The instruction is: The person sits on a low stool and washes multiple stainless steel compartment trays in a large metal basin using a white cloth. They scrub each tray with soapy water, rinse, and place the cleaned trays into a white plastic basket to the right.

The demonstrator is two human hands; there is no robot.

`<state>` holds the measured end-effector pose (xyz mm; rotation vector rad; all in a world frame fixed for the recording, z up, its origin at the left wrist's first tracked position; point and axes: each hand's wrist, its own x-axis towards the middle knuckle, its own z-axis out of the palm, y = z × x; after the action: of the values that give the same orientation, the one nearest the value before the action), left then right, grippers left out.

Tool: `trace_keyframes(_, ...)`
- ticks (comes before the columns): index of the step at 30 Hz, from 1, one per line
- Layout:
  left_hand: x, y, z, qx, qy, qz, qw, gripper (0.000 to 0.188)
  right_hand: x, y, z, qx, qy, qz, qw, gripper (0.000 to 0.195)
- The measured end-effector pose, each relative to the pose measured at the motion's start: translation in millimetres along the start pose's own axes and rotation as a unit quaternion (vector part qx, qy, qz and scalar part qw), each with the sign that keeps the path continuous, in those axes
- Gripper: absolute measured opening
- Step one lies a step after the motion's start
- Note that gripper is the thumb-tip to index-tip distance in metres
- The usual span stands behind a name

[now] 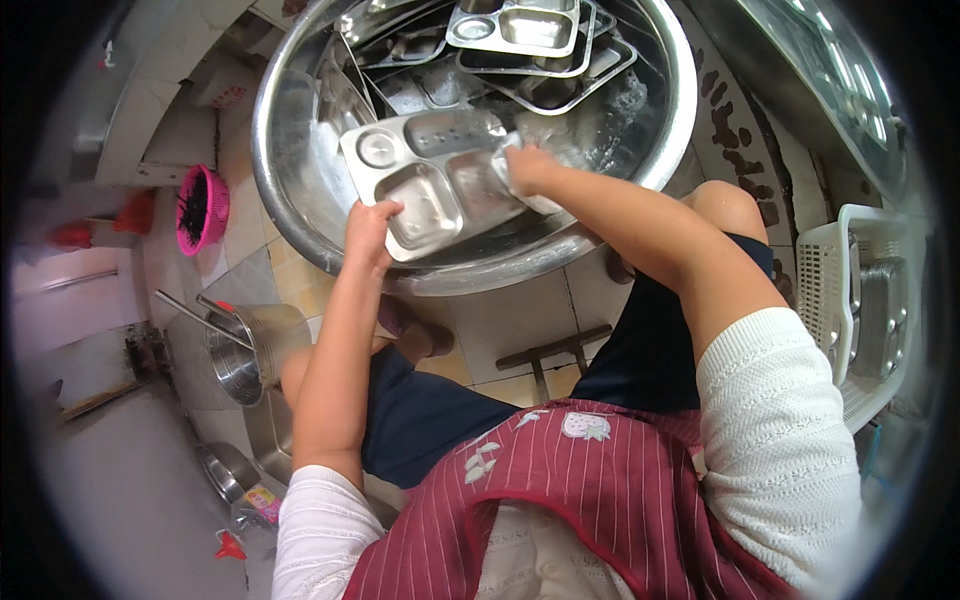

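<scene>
My left hand grips the near left corner of a stainless steel compartment tray, thumb on top inside a square well. The tray is tilted over a large round metal basin. A white cloth is bunched in my right hand, pressed at the tray's right end, where the picture is blurred. Suds and water lie in the basin beyond. More compartment trays are stacked at its far side, and others lean against its left wall.
At right stands a white plastic basket holding a stack of metal trays. To the left are a pink basket with dark contents and a steel bucket with a metal handle sticking out. A metal-framed glass panel rises at upper right.
</scene>
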<state>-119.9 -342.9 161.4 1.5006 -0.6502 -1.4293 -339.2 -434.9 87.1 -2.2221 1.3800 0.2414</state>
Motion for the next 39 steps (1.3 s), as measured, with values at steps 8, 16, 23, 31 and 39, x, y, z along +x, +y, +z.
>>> trace_keyframes(8,-10.2,-6.7,4.2,0.083,-0.001,0.004,0.997,0.029,4.4,-65.9,-38.8,0.129,0.226,-0.127,0.957,0.039)
trace_keyframes(16,-6.6,-9.1,4.4,0.061,0.052,0.09,0.993,0.028,23.9,-19.1,7.9,0.114,-0.002,0.237,0.965,0.061)
trace_keyframes(23,5.7,-15.6,8.4,0.003,0.078,-0.04,0.996,0.05,-15.8,-82.1,5.2,0.249,0.027,0.096,0.963,0.058)
trace_keyframes(31,17.1,-4.7,8.8,-0.199,-0.08,-0.083,0.973,0.05,-66.6,-119.4,-8.4,0.232,0.054,-0.204,0.949,0.036)
trace_keyframes(39,9.0,33.4,6.5,0.071,-0.019,0.055,0.996,0.031,1.3,33.1,-4.4,-0.047,-0.054,-0.048,0.996,0.034)
